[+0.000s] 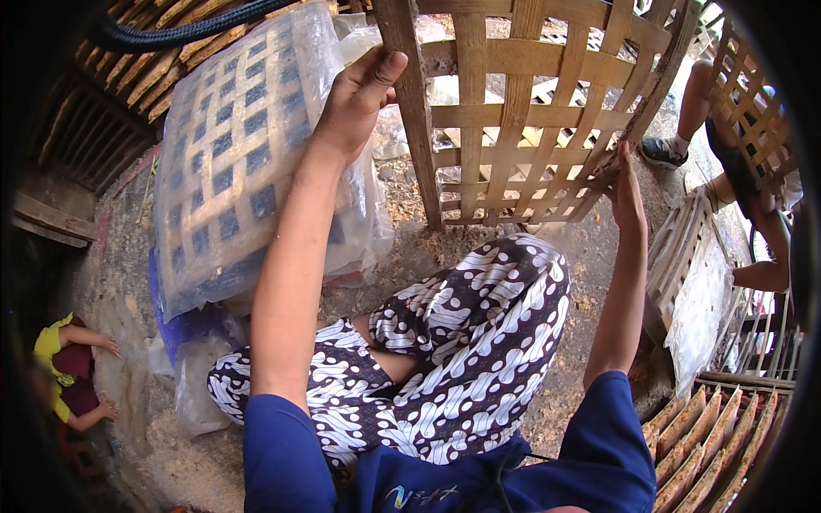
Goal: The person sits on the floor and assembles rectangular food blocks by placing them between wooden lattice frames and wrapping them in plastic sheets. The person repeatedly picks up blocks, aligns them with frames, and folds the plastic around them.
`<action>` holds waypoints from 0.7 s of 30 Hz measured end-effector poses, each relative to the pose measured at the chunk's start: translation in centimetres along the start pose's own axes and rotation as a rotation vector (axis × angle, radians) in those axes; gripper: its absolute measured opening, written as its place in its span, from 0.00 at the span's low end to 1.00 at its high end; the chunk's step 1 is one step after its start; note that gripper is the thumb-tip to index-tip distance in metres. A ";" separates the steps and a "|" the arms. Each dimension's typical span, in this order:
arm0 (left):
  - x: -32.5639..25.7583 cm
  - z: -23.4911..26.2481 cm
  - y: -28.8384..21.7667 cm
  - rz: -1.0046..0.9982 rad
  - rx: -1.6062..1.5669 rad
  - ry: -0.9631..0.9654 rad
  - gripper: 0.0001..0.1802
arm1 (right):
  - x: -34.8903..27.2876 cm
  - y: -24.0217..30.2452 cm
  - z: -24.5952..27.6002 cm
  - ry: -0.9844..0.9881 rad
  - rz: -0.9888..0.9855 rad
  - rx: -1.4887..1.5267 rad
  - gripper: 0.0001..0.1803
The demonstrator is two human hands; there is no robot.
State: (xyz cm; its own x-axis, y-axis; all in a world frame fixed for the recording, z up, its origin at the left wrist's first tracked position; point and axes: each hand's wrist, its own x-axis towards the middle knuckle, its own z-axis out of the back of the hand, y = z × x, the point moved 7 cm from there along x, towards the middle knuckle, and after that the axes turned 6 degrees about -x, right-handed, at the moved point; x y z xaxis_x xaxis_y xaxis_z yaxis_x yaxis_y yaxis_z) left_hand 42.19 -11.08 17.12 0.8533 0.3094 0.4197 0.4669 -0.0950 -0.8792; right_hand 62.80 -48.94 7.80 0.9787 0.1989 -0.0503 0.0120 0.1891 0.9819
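Note:
I hold a woven bamboo panel [517, 111] upright in front of me, its slats crossing in an open lattice between wooden edge bars. My left hand [363, 94] is closed around the left bar, with the thumb on top. At the right bar, lower down, my right hand [627, 192] grips the edge; part of its fingers is hidden behind the bar. The panel's lower edge is close to the floor, just beyond my crossed legs in patterned trousers [470, 342]. Left of it lies a stack with a similar lattice panel under clear plastic [227, 154].
On the right, another person [753, 205] handles a second woven panel [753, 103]. A plastic-covered panel [697, 291] leans near them. Slatted bamboo racks [714, 445] stand lower right and upper left. A person in yellow [68, 363] is at lower left. Crumbs litter the floor [590, 282].

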 end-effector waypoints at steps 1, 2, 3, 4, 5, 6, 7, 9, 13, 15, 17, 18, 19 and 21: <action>0.0 0.1 0.0 0.004 -0.006 0.000 0.22 | 0.5 -0.5 0.4 0.006 -0.068 0.038 0.27; 0.0 0.1 0.0 0.005 -0.013 -0.002 0.22 | 0.5 0.5 0.4 0.024 0.047 0.012 0.24; 0.0 0.2 -0.1 0.006 -0.021 -0.004 0.22 | 0.4 1.4 0.3 0.042 0.162 -0.014 0.22; 0.0 0.3 0.0 0.004 -0.007 -0.002 0.22 | 0.3 2.4 0.0 0.060 0.277 -0.039 0.19; 0.0 0.1 0.0 0.006 0.004 -0.001 0.23 | 0.0 3.3 0.1 0.022 0.328 0.026 0.14; 0.0 -0.1 0.0 0.009 0.015 0.000 0.23 | 0.3 3.4 0.0 0.074 0.345 0.077 0.14; -0.1 -0.2 -0.2 -0.005 0.010 0.001 0.23 | 0.9 3.4 0.1 0.126 0.361 0.129 0.14; 0.0 0.2 0.0 -0.010 0.004 -0.009 0.24 | 1.1 3.9 -0.1 0.253 0.399 0.221 0.14; 0.1 -0.3 0.0 0.001 0.005 0.002 0.24 | 2.2 2.1 1.1 0.359 0.301 0.187 0.16; 0.0 -0.2 0.1 0.009 0.012 -0.001 0.24 | 1.9 2.4 0.8 0.349 0.326 0.229 0.16; 0.1 0.1 0.2 0.019 0.022 -0.003 0.24 | 1.6 2.4 0.6 0.312 0.324 0.258 0.15; 0.1 0.0 0.2 0.014 0.019 -0.011 0.24 | 1.3 2.6 0.5 0.280 0.310 0.266 0.15; 0.0 -0.1 0.1 0.009 0.016 -0.020 0.24 | 1.2 2.6 0.6 0.249 0.296 0.273 0.14; -0.1 -0.2 0.0 0.010 0.014 -0.026 0.24 | 1.5 2.7 0.7 0.255 0.299 0.252 0.13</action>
State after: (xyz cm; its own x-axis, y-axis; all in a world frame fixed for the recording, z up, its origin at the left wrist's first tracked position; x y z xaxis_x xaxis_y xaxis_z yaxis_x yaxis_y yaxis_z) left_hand 42.17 -11.31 17.08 0.8513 0.3330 0.4054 0.4553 -0.0851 -0.8863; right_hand 64.45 -48.77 10.51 0.8657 0.4449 0.2295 -0.1830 -0.1455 0.9723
